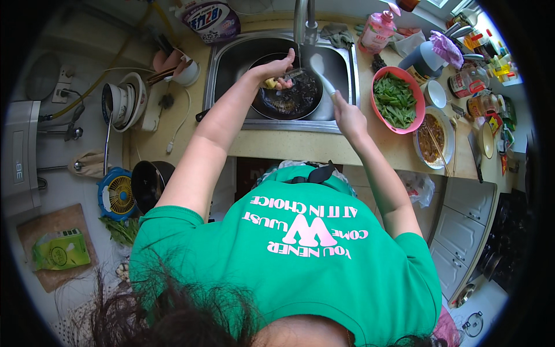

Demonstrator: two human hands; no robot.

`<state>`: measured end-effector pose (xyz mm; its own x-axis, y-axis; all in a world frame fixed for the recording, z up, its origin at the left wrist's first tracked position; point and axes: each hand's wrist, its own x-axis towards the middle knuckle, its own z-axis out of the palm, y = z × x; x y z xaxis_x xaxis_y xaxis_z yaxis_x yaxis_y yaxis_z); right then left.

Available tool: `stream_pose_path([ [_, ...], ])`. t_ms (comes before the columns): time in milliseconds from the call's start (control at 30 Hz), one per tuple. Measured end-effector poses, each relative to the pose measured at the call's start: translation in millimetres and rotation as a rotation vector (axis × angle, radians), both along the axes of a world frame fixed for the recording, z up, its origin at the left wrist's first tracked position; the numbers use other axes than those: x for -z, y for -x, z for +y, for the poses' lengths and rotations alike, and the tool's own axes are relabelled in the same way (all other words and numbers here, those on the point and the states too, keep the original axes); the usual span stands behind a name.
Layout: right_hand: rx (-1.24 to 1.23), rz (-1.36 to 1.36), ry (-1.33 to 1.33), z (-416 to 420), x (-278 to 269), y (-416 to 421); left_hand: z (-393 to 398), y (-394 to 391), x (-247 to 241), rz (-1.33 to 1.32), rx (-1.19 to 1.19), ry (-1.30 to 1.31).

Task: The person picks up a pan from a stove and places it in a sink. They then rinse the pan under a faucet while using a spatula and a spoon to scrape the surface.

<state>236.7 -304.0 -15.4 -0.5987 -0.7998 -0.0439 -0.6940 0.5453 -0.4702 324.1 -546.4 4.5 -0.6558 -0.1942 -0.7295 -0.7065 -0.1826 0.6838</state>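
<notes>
Both of my hands are over a stainless steel sink (282, 126) with a running or hanging faucet (310, 32) at its back. In the sink lies a dark frying pan (288, 97) with dark, wet-looking contents. Above the pan, my left hand (279, 71) holds a small yellowish thing (271, 83) under the fingers; what it is cannot be told. My right hand (347, 113) grips the handle of a pale spoon or ladle (321, 71), its head raised near the faucet at the pan's right side.
Right of the sink stand a pink basin of green leaves (395, 100), a bowl with chopsticks (431, 139) and a knife (475, 156). A pink pump bottle (377, 31) is behind. Stacked bowls (123, 102) and a cutlery holder (187, 71) stand at left.
</notes>
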Motion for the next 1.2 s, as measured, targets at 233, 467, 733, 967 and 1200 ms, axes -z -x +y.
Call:
stream_pose_path([
  [233,-0.072,0.040,0.045,6,1,-6,1,-1,-4,-0.022,0.002,0.020],
  [467,-0.127,0.012,0.016,4,-18,-12,-6,-1,15,-0.010,0.199,0.351],
  [733,0.020,0.065,-0.002,2,-10,10,2,-10,4,-0.123,0.370,0.784],
  [967,-0.014,0.062,0.033,3,-13,-1,-1,-9,18,-0.151,0.401,0.965],
  [1200,-0.072,0.092,0.031,2,-4,-19,-3,-4,14,-0.124,0.505,1.222],
])
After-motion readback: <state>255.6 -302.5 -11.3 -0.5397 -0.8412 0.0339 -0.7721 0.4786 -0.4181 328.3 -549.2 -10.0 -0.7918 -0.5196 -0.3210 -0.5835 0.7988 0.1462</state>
